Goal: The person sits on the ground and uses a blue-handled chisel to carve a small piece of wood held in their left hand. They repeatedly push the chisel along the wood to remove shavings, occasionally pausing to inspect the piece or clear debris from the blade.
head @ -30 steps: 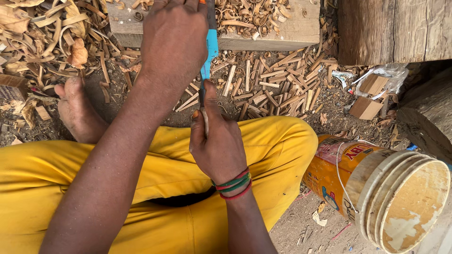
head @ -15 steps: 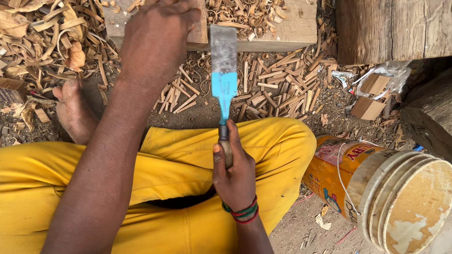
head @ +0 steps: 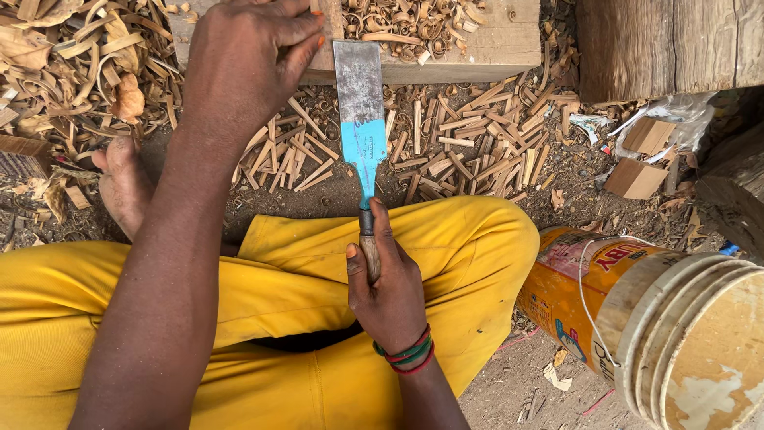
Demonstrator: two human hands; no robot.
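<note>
I see my right hand (head: 390, 291) with its grip clamped on the wooden handle of the wide flat blue-and-grey metal blade (head: 360, 107), pointing away. My left hand (head: 243, 68) presses the pale wooden block (head: 477, 52), fingers curled.

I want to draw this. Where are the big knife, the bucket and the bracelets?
big knife (head: 360, 87): head view, on the grey blade.
bucket (head: 569, 279): head view, on its orange side.
bracelets (head: 406, 354): head view, on the right wrist.

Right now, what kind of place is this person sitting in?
Probably an outdoor woodcarving spot on bare ground. Wood shavings and split sticks lie everywhere, and the right hand holds a broad chisel against a wooden block.
</note>
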